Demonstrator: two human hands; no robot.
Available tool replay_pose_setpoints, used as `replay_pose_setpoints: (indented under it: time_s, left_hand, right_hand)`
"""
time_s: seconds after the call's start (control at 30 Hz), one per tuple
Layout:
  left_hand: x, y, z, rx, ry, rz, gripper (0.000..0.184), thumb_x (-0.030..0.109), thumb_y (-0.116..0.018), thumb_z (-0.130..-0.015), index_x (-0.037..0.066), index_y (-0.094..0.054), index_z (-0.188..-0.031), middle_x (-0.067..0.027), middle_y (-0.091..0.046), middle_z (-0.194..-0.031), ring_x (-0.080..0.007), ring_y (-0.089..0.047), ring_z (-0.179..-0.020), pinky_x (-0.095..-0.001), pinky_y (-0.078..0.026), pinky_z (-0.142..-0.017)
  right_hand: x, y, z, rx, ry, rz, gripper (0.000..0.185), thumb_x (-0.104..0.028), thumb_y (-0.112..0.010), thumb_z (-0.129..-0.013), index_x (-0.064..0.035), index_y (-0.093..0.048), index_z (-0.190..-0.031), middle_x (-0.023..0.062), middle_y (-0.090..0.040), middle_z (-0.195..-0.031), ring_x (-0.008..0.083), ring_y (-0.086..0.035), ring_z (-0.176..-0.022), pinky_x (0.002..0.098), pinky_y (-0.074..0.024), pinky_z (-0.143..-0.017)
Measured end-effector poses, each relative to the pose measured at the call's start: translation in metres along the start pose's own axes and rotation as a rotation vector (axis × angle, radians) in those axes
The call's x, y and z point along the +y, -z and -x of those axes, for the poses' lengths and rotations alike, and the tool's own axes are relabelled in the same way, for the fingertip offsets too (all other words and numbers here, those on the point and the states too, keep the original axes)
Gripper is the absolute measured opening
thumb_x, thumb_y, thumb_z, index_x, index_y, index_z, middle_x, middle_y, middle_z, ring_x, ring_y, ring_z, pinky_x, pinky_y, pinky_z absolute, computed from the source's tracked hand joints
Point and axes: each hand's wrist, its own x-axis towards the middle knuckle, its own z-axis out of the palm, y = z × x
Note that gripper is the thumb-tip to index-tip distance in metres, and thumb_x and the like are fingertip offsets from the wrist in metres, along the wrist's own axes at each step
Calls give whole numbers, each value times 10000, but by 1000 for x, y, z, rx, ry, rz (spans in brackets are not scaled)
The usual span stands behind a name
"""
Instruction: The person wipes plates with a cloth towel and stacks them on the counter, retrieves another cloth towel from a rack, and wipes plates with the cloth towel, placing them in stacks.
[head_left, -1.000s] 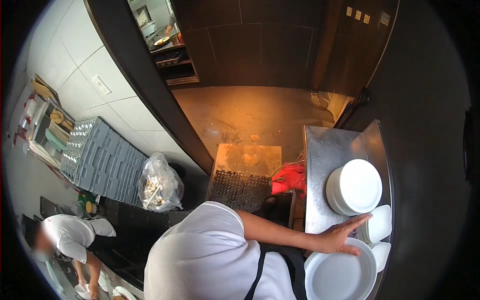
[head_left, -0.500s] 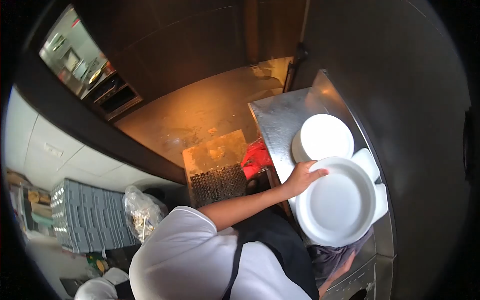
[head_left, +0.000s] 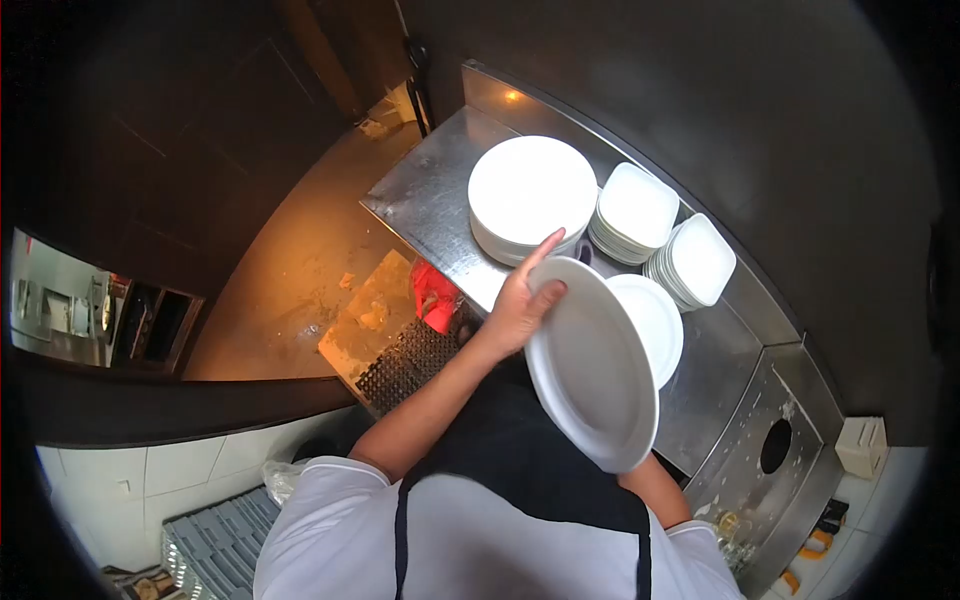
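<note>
A white round dish point(head_left: 592, 365) is tilted up in front of my body, and my left hand point(head_left: 524, 303) is closed on its upper left rim. The thumb lies over the inside of the dish. My right forearm runs up behind the dish's lower edge, which hides that hand. Just beyond the dish stand a tall stack of round white plates point(head_left: 532, 190), two stacks of squarish white dishes point(head_left: 638, 205) point(head_left: 704, 260) and a round white plate point(head_left: 655, 325).
The steel counter point(head_left: 430, 205) has a raised back edge. At its right is a steel section with a round hole point(head_left: 776, 446). Left are a red item point(head_left: 434, 297), a black perforated mat point(head_left: 410, 362), grey crates point(head_left: 222, 540) and a plastic bag point(head_left: 283, 480).
The view has swung toward the counter's right part. The dish has gone from nearly flat to steeply tilted, still in my left hand. The cloth by my right hand is now hidden behind the dish.
</note>
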Motion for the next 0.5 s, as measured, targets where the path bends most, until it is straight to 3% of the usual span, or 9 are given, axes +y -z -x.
replay_pose_setpoints:
  time_s: [0.13,0.27,0.33,0.4,0.47,0.5]
  left_hand:
    - [-22,38,10,67,105,-8,584,530,-594,-980,12,-611,-1249,-53,-673,-1102,-130,-598,-1030,-298,-469,-946]
    - [-32,59,24,145,86,23,580,540,-610,-967,16,-630,-1216,-43,-680,-1076,-129,-610,-995,-304,-486,-896]
    - [-22,57,23,188,77,24,592,544,-635,-947,17,-634,-1216,-41,-681,-1077,-127,-615,-995,-302,-495,-889]
    - [-18,60,18,118,80,-15,589,533,-646,-944,13,-633,-1221,-42,-685,-1074,-124,-619,-988,-296,-499,-884]
    - [-16,60,17,56,83,-41,585,523,-655,-941,9,-631,-1219,-42,-689,-1063,-123,-625,-980,-293,-505,-876]
    - [-13,58,15,27,76,-45,584,520,-659,-940,6,-631,-1216,-41,-690,-1055,-124,-629,-975,-292,-509,-870]
  right_hand:
    - [3,0,30,28,-74,60,458,-175,-463,-947,86,-565,-1310,180,-648,-1261,252,-624,-1141,361,-447,-1024]
    - [0,14,63,158,-52,-41,458,-108,-487,-915,89,-550,-1324,183,-638,-1287,252,-611,-1172,353,-429,-1040]
    - [-23,7,64,263,126,-109,515,-43,-540,-834,66,-551,-1337,182,-657,-1249,283,-625,-1158,372,-426,-1044]
    - [-18,9,58,247,342,54,532,-30,-574,-777,39,-598,-1304,189,-670,-1209,314,-636,-1140,384,-434,-1033]
    - [-58,5,33,168,629,264,554,-11,-612,-667,-11,-689,-1215,210,-683,-1154,360,-649,-1112,408,-450,-1013]
    - [-70,2,18,148,663,260,531,-8,-581,-671,-15,-708,-1187,217,-678,-1165,365,-647,-1116,409,-452,-1009]
